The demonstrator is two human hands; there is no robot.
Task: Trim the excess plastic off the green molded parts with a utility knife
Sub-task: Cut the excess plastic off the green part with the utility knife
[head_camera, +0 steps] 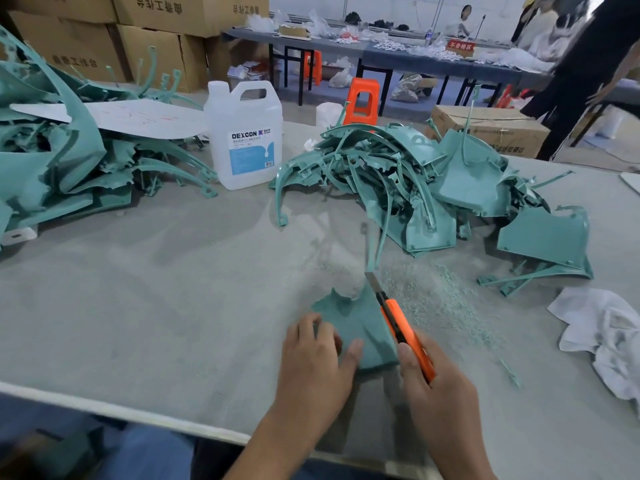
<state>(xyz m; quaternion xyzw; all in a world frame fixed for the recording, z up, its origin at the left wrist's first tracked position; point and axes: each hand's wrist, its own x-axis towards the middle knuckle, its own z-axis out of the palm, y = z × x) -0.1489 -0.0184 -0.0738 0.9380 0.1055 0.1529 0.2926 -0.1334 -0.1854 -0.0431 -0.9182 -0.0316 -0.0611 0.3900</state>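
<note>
Left hand point(311, 362) round green part point(362, 322), right hand point(441, 386) round utility knife point(398, 322)

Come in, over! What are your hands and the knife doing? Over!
Left hand holds green part. Right hand grips utility knife, blade along part's right edge. Nothing blocking the cut.

Single head-mounted wide-angle view. Faces forward, down over table point(156, 289). Left hand point(311, 368), right hand point(440, 382) nearest lens.
</note>
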